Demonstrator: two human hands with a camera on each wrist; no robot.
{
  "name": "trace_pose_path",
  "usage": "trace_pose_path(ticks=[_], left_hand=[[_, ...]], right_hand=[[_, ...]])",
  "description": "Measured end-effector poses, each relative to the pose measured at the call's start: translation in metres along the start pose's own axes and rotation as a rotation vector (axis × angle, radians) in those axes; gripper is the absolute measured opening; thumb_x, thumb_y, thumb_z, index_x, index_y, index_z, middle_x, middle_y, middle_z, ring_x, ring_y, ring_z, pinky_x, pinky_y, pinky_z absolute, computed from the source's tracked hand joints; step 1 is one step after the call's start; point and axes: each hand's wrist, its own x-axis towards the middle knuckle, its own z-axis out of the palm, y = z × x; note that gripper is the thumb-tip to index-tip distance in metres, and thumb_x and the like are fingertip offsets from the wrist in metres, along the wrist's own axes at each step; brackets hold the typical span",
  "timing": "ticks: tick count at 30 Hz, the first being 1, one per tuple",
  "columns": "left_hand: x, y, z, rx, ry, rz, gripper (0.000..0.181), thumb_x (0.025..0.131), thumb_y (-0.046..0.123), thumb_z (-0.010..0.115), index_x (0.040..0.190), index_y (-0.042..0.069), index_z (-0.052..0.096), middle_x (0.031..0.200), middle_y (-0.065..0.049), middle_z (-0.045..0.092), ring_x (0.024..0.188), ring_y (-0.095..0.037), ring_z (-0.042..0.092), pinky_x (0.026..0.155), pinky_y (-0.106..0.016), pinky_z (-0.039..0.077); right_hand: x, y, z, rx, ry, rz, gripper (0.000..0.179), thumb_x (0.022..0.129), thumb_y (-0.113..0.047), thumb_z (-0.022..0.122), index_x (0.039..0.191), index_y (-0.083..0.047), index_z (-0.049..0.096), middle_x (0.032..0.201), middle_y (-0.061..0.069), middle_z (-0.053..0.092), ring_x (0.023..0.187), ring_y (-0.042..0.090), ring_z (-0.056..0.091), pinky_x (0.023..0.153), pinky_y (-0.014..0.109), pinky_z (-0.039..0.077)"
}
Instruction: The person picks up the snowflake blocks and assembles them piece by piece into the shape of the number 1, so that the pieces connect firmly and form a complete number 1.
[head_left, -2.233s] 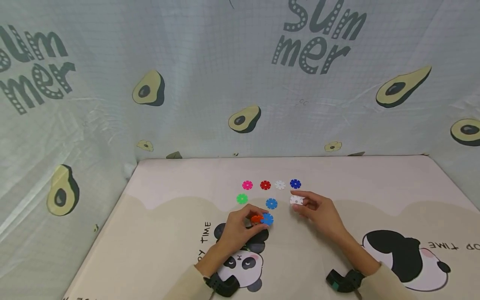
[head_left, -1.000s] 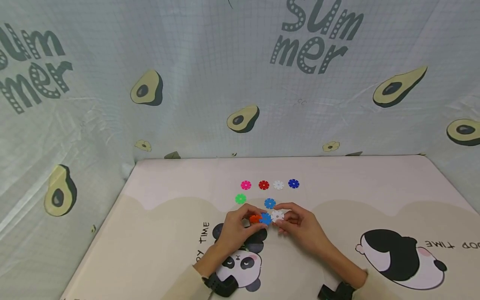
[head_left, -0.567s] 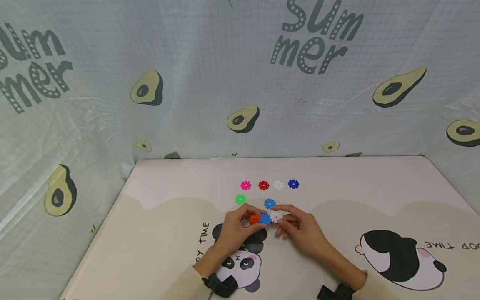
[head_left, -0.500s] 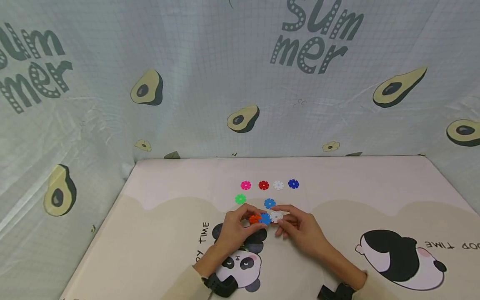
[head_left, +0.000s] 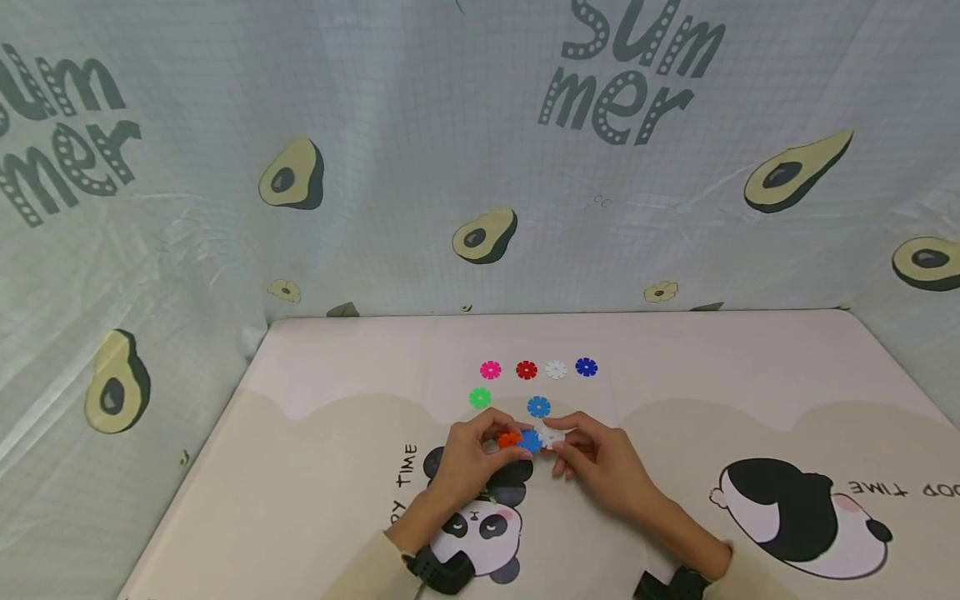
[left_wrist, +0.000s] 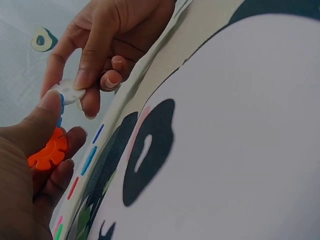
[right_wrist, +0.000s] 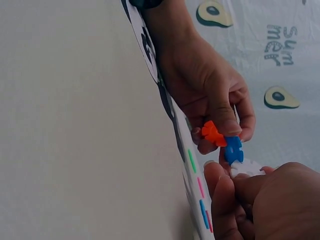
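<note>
My left hand (head_left: 474, 454) pinches a blue notched disc (head_left: 529, 441), a flower-shaped interlocking piece. An orange disc (left_wrist: 50, 150) is joined to the blue one at an angle and sits beside the left fingers. From the other side, my right hand (head_left: 600, 454) pinches a white notched disc (right_wrist: 245, 168) between thumb and fingers. The white disc's edge meets the blue disc's edge; whether their slots are fully engaged I cannot tell. Both hands hold the pieces above the table, over the printed panda.
Beyond the hands, loose discs lie flat on the table: pink (head_left: 491, 370), red (head_left: 527, 370), white (head_left: 556, 369), dark blue (head_left: 587, 367), green (head_left: 480, 397) and light blue (head_left: 538, 407). A patterned curtain (head_left: 390, 167) stands along the table's back edge.
My right hand has come left and nearer, bringing the white disc from apart to against the blue one. The left hand has stayed nearly still. In the last half second little has moved.
</note>
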Motion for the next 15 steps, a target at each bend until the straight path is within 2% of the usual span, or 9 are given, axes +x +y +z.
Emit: trace_pose_path(ticks=[3, 6, 10, 12, 15], left_hand=[[0.000, 0.003, 0.000, -0.023, -0.011, -0.043, 0.022, 0.079, 0.006, 0.077, 0.096, 0.007, 0.064, 0.102, 0.002, 0.072, 0.098, -0.015, 0.066, 0.091, -0.031, 0.049], [0.001, 0.013, 0.000, -0.036, -0.013, -0.058, 0.021, 0.078, 0.002, 0.077, 0.094, 0.005, 0.064, 0.101, -0.002, 0.072, 0.097, -0.017, 0.066, 0.090, -0.029, 0.049], [0.000, 0.012, -0.001, -0.056, -0.008, -0.040, 0.020, 0.078, 0.004, 0.077, 0.093, 0.008, 0.064, 0.099, 0.000, 0.072, 0.092, -0.015, 0.068, 0.083, -0.026, 0.052], [0.000, 0.003, 0.000, -0.071, -0.001, -0.037, 0.020, 0.078, 0.008, 0.077, 0.092, 0.011, 0.064, 0.099, 0.004, 0.072, 0.089, -0.012, 0.068, 0.078, -0.024, 0.053], [0.000, 0.003, 0.000, -0.085, 0.001, -0.061, 0.020, 0.078, 0.008, 0.078, 0.092, 0.011, 0.064, 0.098, 0.003, 0.072, 0.087, -0.013, 0.069, 0.075, -0.025, 0.053]], right_hand=[[0.000, -0.013, 0.000, 0.000, -0.006, -0.022, 0.029, 0.088, 0.010, 0.061, 0.116, 0.004, 0.060, 0.071, 0.010, 0.067, 0.055, 0.024, 0.062, 0.054, 0.031, 0.054], [0.000, -0.021, 0.000, 0.007, -0.010, -0.048, 0.028, 0.087, 0.012, 0.061, 0.114, 0.006, 0.061, 0.070, 0.011, 0.067, 0.054, 0.024, 0.063, 0.053, 0.031, 0.054], [-0.001, -0.015, 0.002, 0.032, -0.005, -0.053, 0.028, 0.087, 0.012, 0.061, 0.114, 0.005, 0.060, 0.070, 0.010, 0.068, 0.054, 0.023, 0.063, 0.053, 0.031, 0.054], [-0.001, -0.014, 0.003, 0.045, -0.002, -0.045, 0.028, 0.087, 0.011, 0.061, 0.115, 0.005, 0.060, 0.070, 0.010, 0.068, 0.054, 0.024, 0.063, 0.053, 0.032, 0.054], [-0.001, -0.020, 0.003, 0.063, 0.001, -0.033, 0.028, 0.087, 0.011, 0.061, 0.114, 0.007, 0.059, 0.071, 0.012, 0.068, 0.054, 0.025, 0.063, 0.053, 0.032, 0.055]])
